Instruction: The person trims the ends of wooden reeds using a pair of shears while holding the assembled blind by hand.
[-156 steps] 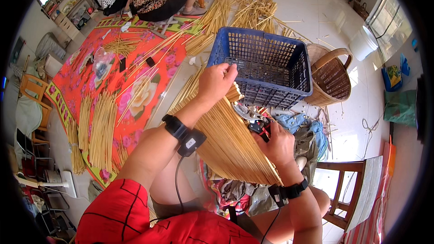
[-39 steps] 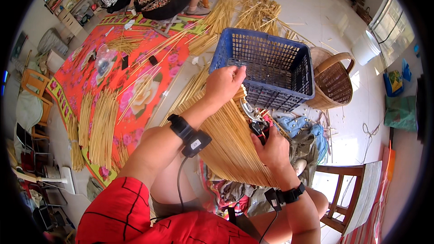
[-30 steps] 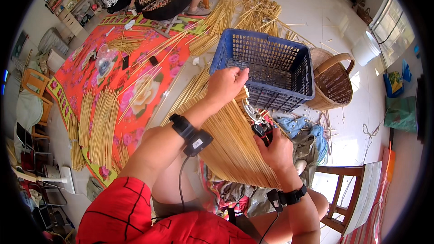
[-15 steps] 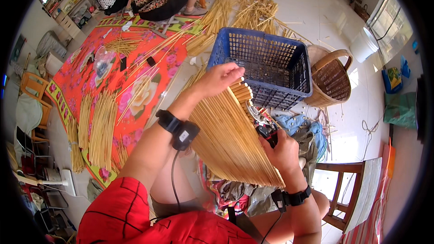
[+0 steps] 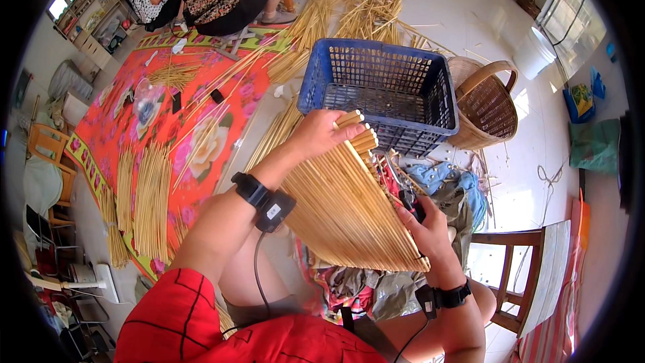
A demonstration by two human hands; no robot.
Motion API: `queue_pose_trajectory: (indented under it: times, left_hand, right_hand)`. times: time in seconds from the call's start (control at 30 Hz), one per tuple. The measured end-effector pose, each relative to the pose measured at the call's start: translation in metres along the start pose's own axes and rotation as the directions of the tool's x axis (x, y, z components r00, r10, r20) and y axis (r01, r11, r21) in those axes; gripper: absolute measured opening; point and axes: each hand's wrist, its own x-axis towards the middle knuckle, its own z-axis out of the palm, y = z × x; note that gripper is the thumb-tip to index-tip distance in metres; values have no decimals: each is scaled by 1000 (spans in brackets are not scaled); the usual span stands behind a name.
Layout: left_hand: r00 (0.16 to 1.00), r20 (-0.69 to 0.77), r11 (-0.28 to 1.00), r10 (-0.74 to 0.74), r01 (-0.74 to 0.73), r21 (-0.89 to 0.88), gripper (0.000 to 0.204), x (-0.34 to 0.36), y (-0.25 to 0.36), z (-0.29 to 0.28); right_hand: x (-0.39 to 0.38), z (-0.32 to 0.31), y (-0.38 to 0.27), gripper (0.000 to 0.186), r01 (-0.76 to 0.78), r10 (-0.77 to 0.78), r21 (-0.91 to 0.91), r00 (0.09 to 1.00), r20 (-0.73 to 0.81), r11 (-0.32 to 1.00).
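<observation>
A mat of many yellow reed stalks (image 5: 346, 212), laid side by side, slants across my lap, with a dark tie at its near right corner. At its far end my left hand (image 5: 321, 133) is closed round some stalks, whose pale cut ends (image 5: 353, 118) stick out past the thumb and fingers. My right hand (image 5: 428, 227) is beside the mat's right edge, fingers wrapped round pliers (image 5: 408, 199) with black and red handles. The jaws of the pliers are hard to make out against the cloth behind. Both wrists carry black strapped devices with cables.
A blue plastic crate (image 5: 379, 94) stands just beyond the mat, with a wicker basket (image 5: 487, 107) to its right. At right is a wooden chair (image 5: 531, 282). Reed bundles (image 5: 153, 202) lie on the red floral cloth (image 5: 107, 128). Two people sit at the far left.
My left hand has gone from raised, loosely curled fingers to a grip on the stalk ends. The right hand has shifted slightly right and nearer with the pliers.
</observation>
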Motion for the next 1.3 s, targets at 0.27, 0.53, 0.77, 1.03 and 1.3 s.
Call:
queue_pose_trajectory:
  times: [0.27, 0.53, 0.77, 1.03, 1.3]
  left_hand:
    - [1000, 0, 1000, -23, 23, 7, 56, 4, 2, 7]
    - [996, 24, 997, -83, 82, 13, 51, 3, 12, 7]
    - [995, 25, 995, -94, 95, -15, 51, 5, 13, 10]
    - [997, 6, 997, -80, 80, 14, 53, 6, 15, 11]
    - [991, 19, 991, -131, 130, 31, 52, 10, 12, 13]
  right_hand:
    - [-5, -6, 18, 66, -30, 30, -19, 999, 11, 999]
    - [2, 1, 27, 59, 158, -195, -256, 973, -127, 954]
    - [20, -33, 6, 44, -342, 335, 883, 913, 231, 321]
    - [22, -54, -1, 66, -93, -46, 991, 995, 89, -95]
    - [11, -44, -29, 61, -166, -90, 982, 983, 158, -89]
